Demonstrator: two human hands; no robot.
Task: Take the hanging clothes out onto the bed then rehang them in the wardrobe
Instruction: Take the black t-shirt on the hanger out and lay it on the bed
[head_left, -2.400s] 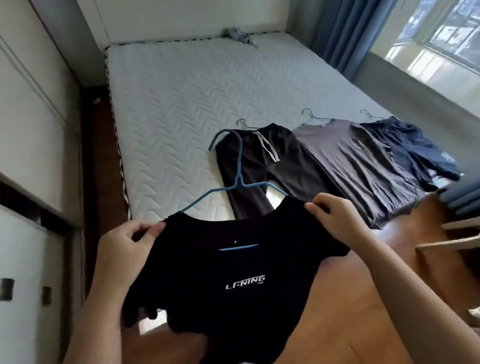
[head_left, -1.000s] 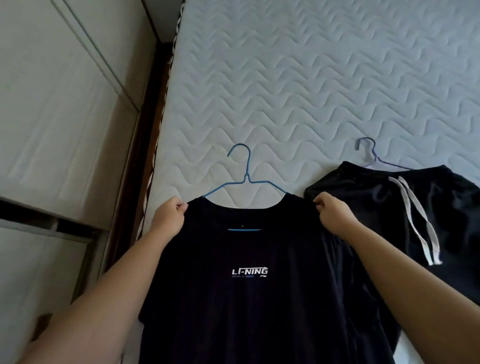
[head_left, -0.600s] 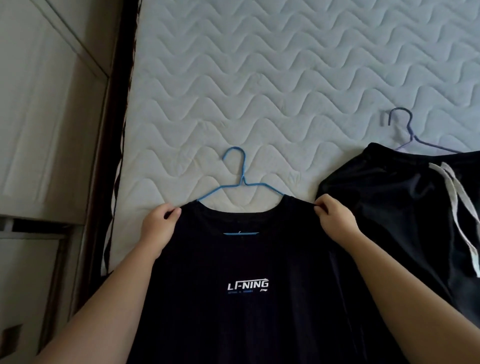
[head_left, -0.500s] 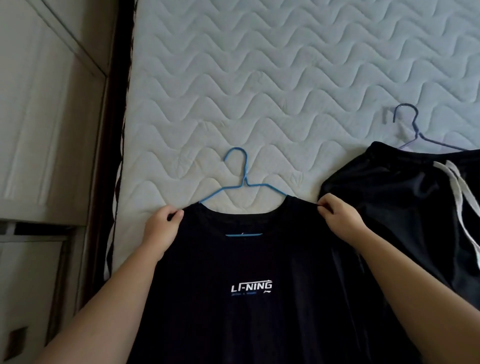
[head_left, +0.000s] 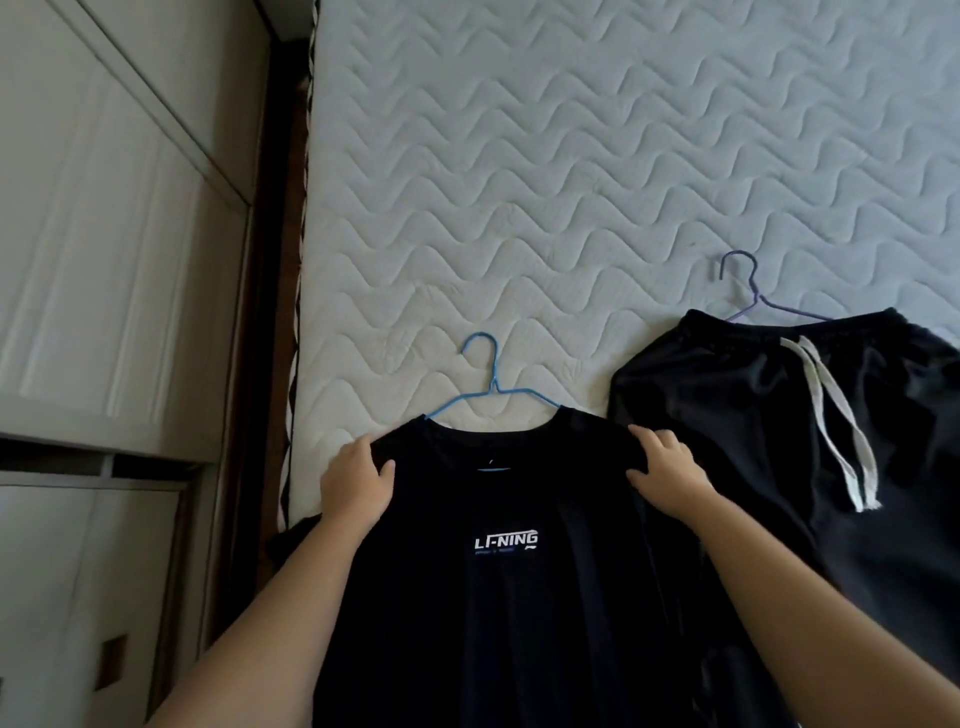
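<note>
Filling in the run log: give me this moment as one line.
black T-shirt on blue hanger, on mattress | left hand, right hand flat on shoulders | black trousers alongside

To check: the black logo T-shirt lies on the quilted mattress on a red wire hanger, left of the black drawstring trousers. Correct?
No: the head view shows a blue wire hanger. Otherwise right: black logo T-shirt on the quilted mattress, left of the black drawstring trousers.

Your bed (head_left: 571, 182) is carrying a black T-shirt (head_left: 509, 597) on a blue hanger (head_left: 491, 385) beside black drawstring bottoms (head_left: 727, 415) on a purple hanger (head_left: 754, 297).
</note>
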